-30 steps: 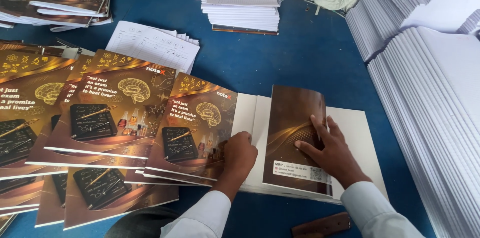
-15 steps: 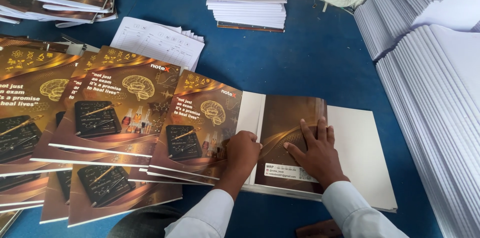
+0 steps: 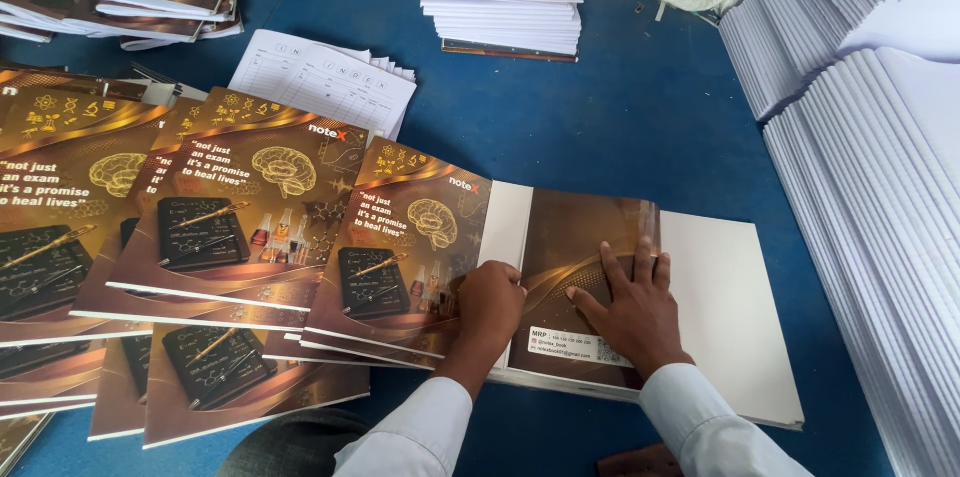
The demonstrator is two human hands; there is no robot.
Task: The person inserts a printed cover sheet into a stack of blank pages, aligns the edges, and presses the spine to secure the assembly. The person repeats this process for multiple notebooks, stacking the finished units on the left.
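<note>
Brown printed covers are fanned out at the left on the blue table. The nearest cover's edge is pressed by the curled left hand. The folded brown cover is flattened by the open right hand, nothing gripped, upon white sheets.

bare blue table ahead, paper stacks walling right, fanned covers left

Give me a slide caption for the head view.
Left hand and right hand press a brown cover flat on a blue table.
</note>
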